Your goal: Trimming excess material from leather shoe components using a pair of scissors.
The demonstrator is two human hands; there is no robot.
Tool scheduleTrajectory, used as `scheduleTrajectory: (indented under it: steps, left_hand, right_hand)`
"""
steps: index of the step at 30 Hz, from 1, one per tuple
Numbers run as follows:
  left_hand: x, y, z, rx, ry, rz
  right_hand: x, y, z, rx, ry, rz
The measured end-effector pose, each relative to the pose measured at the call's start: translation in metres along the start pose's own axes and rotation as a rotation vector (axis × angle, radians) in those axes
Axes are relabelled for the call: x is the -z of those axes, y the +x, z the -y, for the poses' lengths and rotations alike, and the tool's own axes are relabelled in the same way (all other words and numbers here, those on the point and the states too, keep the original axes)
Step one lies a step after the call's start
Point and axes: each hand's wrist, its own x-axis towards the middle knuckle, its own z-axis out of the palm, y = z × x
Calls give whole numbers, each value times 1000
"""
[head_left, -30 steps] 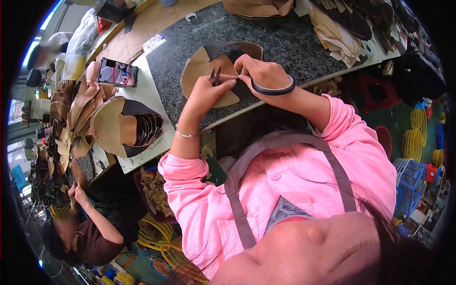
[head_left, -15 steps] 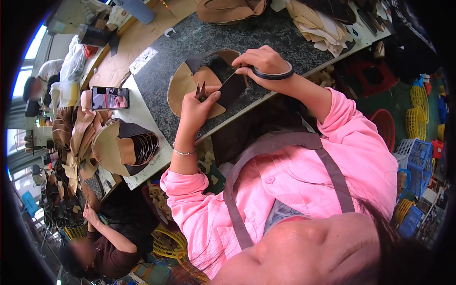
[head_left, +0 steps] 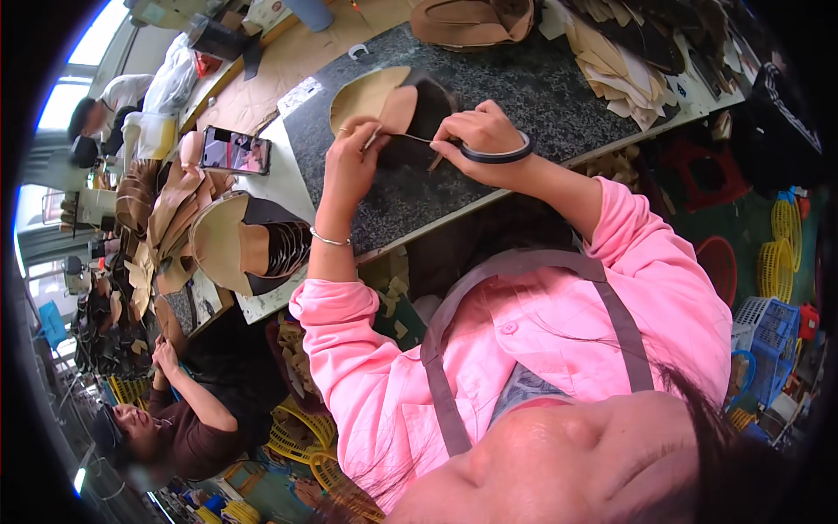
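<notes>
Over the slab, your left hand and right hand both pinch the piece firmly, so please keep its edge lightly taut.

The thin pale line between my left hand and right hand is too fine to tell as cord or edge. The dark panel blurs at its far side; a blue cup is cut off above.

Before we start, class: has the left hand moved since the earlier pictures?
Yes: the left hand has moved forward and left, away from the near edge of the slab, toward the phone.
</notes>
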Motion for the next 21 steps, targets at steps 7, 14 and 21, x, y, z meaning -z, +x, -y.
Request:
scheduleTrajectory:
  steps: [7, 14, 21]
  left_hand:
    - [-13, -32, -23, 204, -418, 2]
    - [-2, -36, -50, 285, -129, -109]
    - [-28, -28, -75, 322, -185, -80]
  right_hand:
    - [-13, 1, 14, -81, 280, -72]
    - [-10, -8, -13, -104, 207, -144]
    - [-5, -16, -15, -108, 236, -158]
